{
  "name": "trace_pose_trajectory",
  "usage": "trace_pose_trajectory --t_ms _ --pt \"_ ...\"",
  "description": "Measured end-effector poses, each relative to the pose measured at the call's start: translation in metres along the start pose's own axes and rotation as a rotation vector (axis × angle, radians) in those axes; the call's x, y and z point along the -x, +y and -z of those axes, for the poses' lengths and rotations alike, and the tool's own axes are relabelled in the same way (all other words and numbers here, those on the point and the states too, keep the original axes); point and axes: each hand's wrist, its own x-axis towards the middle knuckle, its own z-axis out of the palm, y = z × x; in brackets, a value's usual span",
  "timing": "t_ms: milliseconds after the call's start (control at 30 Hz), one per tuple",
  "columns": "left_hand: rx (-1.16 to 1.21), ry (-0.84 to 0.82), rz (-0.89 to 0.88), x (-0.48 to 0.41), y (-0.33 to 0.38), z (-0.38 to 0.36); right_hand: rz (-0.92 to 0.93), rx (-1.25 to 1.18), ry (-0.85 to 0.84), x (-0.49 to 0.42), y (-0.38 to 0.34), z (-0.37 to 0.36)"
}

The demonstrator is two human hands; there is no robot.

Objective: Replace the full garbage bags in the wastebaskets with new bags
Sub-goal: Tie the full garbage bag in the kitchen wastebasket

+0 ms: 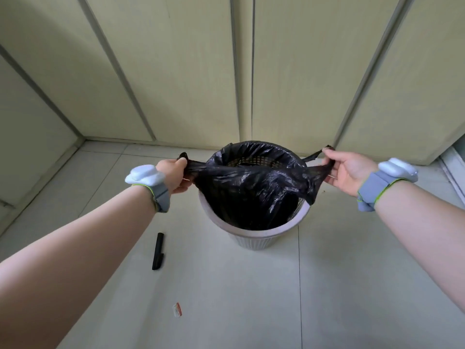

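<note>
A white slatted wastebasket (254, 239) stands on the tiled floor near the wall. A black garbage bag (254, 187) sits in it, its mouth pulled wide above the rim. My left hand (173, 175) is closed on the bag's left handle, just left of the basket. On the other side, my right hand (348, 171) pinches the right handle. The far edge of the bag lies over the back rim, and the basket's mesh wall shows inside there. What is in the bag is hidden.
A rolled black bag (158, 251) lies on the floor to the basket's left. A small scrap of wrapper (177, 310) lies nearer me. Pale panelled walls (191, 71) close off the corner behind the basket.
</note>
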Motion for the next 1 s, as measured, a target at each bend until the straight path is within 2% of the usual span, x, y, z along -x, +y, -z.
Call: trace_pose_trajectory --t_ms 167,267,433,533,600,700,767,833,900,1000 --pt "-0.075 0.188 -0.328 -0.013 0.028 -0.003 0.280 0.099 0.095 -0.006 -0.016 -0.026" --pt "0.092 0.195 -0.441 -0.012 0.052 -0.009 0.396 0.071 0.095 -0.002 -0.028 -0.045" --pt "0.454 -0.006 -0.421 0.004 0.088 -0.018 0.526 0.010 0.074 0.011 -0.055 -0.067" --pt "0.528 -0.337 -0.399 0.025 0.110 -0.025 0.638 0.097 0.117 0.024 -0.077 -0.076" --pt "0.516 -0.496 -0.448 0.037 0.116 -0.033 0.668 0.130 0.045 0.034 -0.089 -0.081" --pt "0.341 -0.578 -0.610 0.045 0.114 -0.050 0.700 0.212 -0.093 0.046 -0.093 -0.085" --pt "0.063 -0.609 -0.697 0.041 0.108 -0.059 0.779 0.470 -0.110 0.050 -0.088 -0.086" --pt "-0.157 -0.619 -0.750 0.040 0.106 -0.066 0.935 0.826 -0.046 0.051 -0.083 -0.086" --pt "-0.293 -0.581 -0.816 0.044 0.107 -0.072 1.077 1.020 -0.011 0.054 -0.082 -0.089" --pt "-0.460 -0.473 -0.897 0.051 0.108 -0.080 1.159 1.059 -0.088 0.058 -0.081 -0.095"
